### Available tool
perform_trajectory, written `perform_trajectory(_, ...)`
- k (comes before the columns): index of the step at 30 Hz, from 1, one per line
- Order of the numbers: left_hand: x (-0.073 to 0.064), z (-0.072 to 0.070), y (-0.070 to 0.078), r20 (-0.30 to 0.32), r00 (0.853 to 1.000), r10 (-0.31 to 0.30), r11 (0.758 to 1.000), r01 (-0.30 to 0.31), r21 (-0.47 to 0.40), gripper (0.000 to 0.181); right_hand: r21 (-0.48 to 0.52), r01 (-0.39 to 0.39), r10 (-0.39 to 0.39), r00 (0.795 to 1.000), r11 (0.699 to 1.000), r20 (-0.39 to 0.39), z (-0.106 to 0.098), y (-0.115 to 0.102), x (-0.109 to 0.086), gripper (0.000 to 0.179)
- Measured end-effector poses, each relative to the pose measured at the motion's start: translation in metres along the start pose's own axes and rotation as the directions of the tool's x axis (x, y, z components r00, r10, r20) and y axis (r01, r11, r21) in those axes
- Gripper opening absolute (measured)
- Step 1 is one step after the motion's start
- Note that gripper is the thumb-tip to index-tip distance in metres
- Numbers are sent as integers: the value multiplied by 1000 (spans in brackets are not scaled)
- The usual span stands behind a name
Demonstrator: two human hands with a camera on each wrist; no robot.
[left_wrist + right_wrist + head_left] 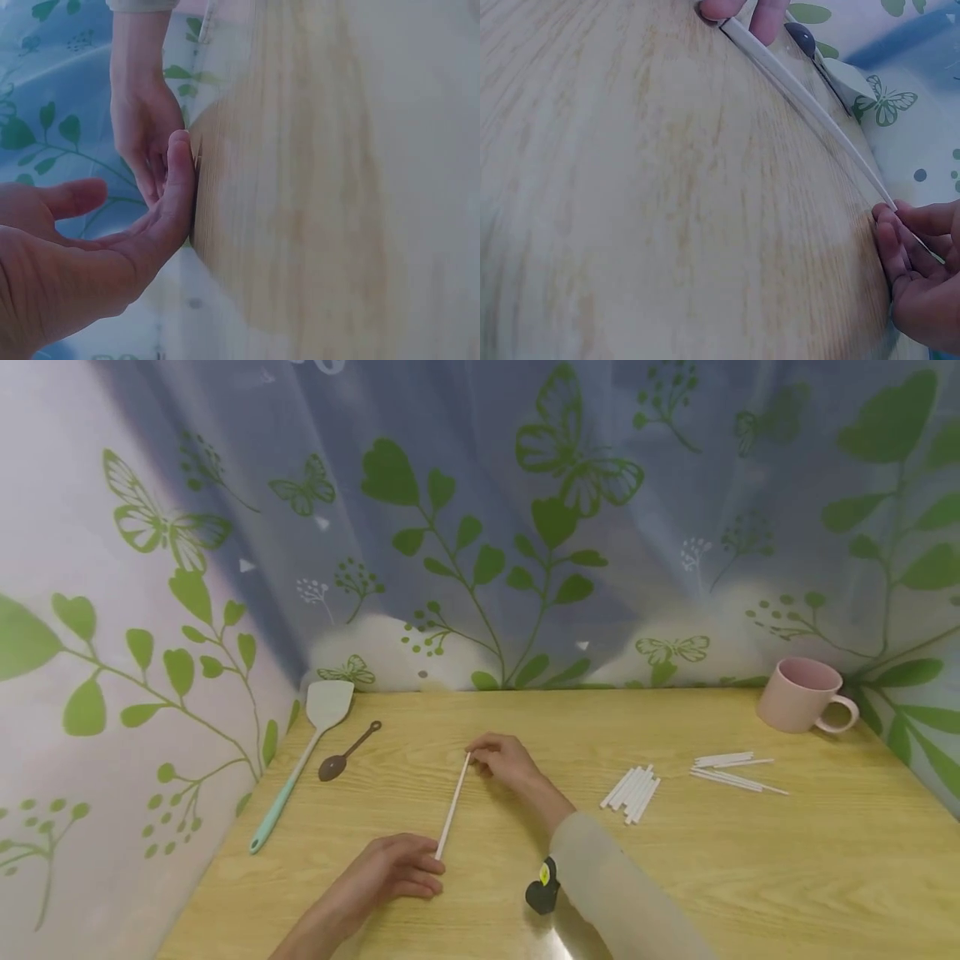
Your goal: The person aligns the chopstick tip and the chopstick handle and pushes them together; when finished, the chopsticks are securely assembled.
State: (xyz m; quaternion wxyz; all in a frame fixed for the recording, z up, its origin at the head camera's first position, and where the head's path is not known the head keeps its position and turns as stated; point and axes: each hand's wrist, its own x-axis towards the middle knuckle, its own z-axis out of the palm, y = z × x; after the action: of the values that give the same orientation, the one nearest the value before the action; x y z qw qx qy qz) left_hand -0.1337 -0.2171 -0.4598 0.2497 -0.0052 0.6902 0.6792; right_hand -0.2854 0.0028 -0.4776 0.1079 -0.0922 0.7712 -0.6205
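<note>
A long, thin white stick [453,806] slants across the wooden table between my two hands. My right hand [510,764] pinches its far end between thumb and fingertips; the right wrist view shows that grip at the stick's [810,105] narrow-looking end. At the near end, my left hand [393,868] lies on its side with fingertips right at the stick's tip. In the left wrist view the left hand [112,255] has its fingers extended and its thumb held apart; the stick is hidden there behind the fingers.
Right of my right hand lie a bundle of short white sticks [632,795] and a looser group of thinner white sticks [731,772]. A pink mug [801,696] stands at the back right. At left lie a brown spoon [333,767] and a spatula [288,781]. A patterned curtain [480,527] borders the table.
</note>
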Motion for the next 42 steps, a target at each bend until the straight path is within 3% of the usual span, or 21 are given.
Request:
perform_trajectory(10, -3, 4, -4, -16, 1000, -12, 1000, 12, -12, 58, 3, -65, 65, 997, 998, 39, -2, 0, -9, 30)
perform_trajectory(18, -5, 6, -6, 1, 1000, -22, 1000, 22, -2, 55, 15, -61, 60, 998, 998, 34, -2, 6, -17, 33)
perform_trajectory(27, -3, 4, 10, 2, 1000, 26, 998, -26, 59, 56, -1, -53, 53, 996, 999, 76, -3, 7, -22, 34)
perform_trajectory(31, 6, 5, 24, 2, 996, 85, 994, -85, 65, 60, 32, -60, 55, 988, 998, 144, -12, 6, -26, 38)
perform_trajectory(37, 30, 11, 42, 44, 984, 173, 983, -175, 50, 58, 204, -87, 35, 970, 975, 243, -35, 5, -41, 43)
perform_trajectory(42, 54, 21, 56, 86, 975, 204, 977, -208, 45, 54, 292, -80, 2, 966, 953, 257, -61, 8, -55, 43)
